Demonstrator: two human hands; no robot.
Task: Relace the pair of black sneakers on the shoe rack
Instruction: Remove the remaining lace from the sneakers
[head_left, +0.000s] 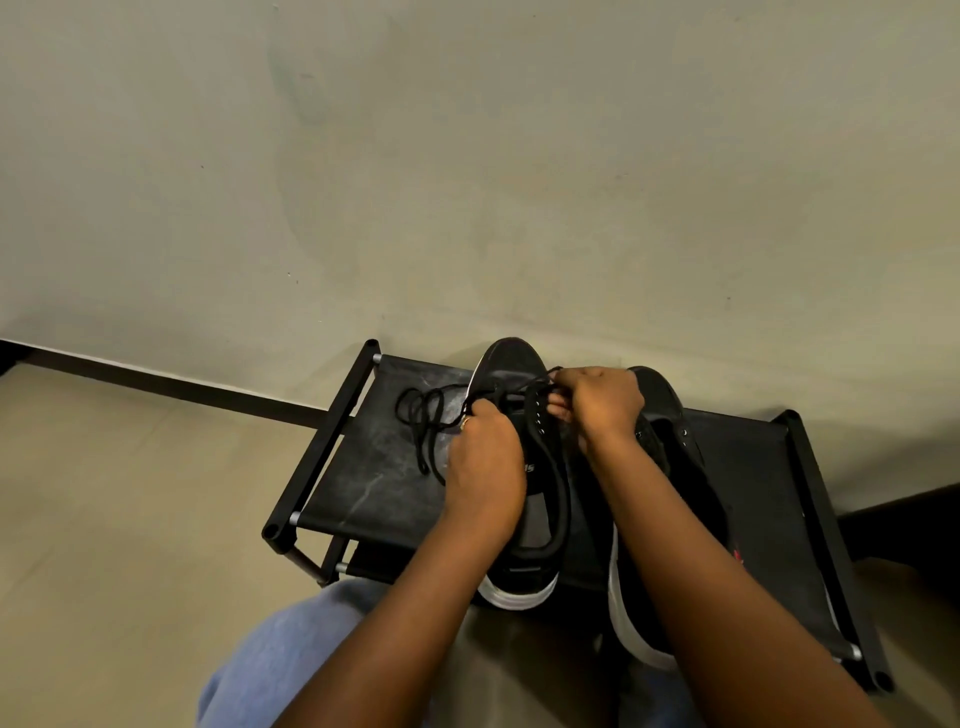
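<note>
Two black sneakers with white soles stand on the top shelf of a black shoe rack (363, 483), toes toward the wall. My left hand (485, 462) grips the left side of the left sneaker (540, 525) near its eyelets and holds part of the black lace there. My right hand (602, 402) pinches the lace at the eyelets on that sneaker's right side. Loose black lace (423, 421) lies tangled on the shelf to the left. The right sneaker (670, 415) stands beside it, largely hidden under my right forearm.
The rack stands against a plain beige wall (467, 182) with a dark skirting strip (182, 387). Beige floor (130, 519) lies to the left. My knees in blue trousers (291, 654) are just in front of the rack. A dark object (904, 525) sits at the right edge.
</note>
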